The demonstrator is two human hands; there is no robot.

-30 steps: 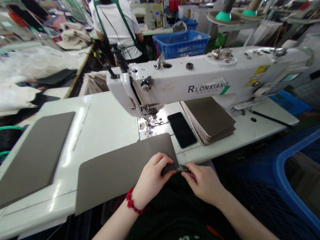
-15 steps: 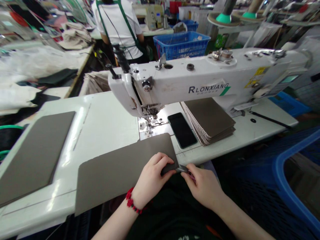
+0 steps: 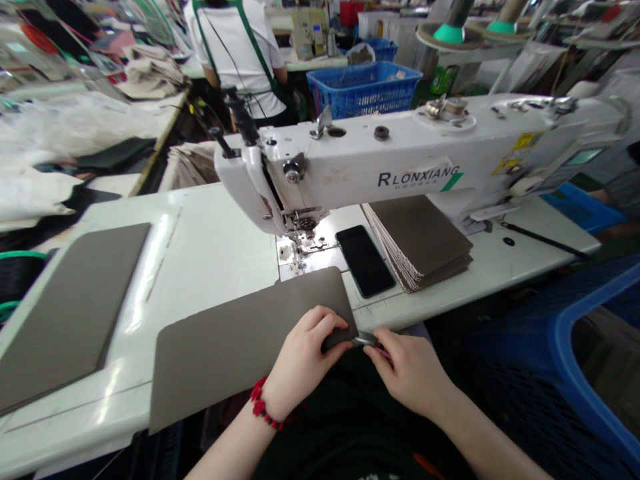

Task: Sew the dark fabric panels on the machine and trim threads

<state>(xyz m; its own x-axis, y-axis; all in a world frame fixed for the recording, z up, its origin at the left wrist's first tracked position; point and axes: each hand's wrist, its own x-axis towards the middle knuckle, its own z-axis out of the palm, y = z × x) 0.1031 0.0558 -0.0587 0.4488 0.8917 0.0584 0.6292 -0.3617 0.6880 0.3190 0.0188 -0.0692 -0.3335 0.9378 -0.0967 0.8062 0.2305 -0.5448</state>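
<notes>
A grey-brown flat panel [image 3: 235, 333] lies across the front edge of the table. My left hand [image 3: 315, 347] pinches its near right corner, thumb below and fingers on top, bending the edge up a little. In my right hand [image 3: 405, 367] is a pair of small thread snips [image 3: 367, 339], its metal blades touching the panel's corner close to my left fingertips. Most of the snips' handle is hidden inside my fingers. Just beyond the panel stands the needle area of a white sewing machine [image 3: 350, 167].
A dark phone [image 3: 365, 260] lies beside a stack of similar panels [image 3: 420, 233] under the machine arm. More panels [image 3: 75, 307] rest at the table's left. A blue basket [image 3: 565, 333] stands at the right. Beyond the machine are another blue basket [image 3: 365, 87] and a person [image 3: 240, 53].
The snips' blades have shifted very slightly at the panel's corner. Both hands otherwise keep almost the same place, and the panel lies as before.
</notes>
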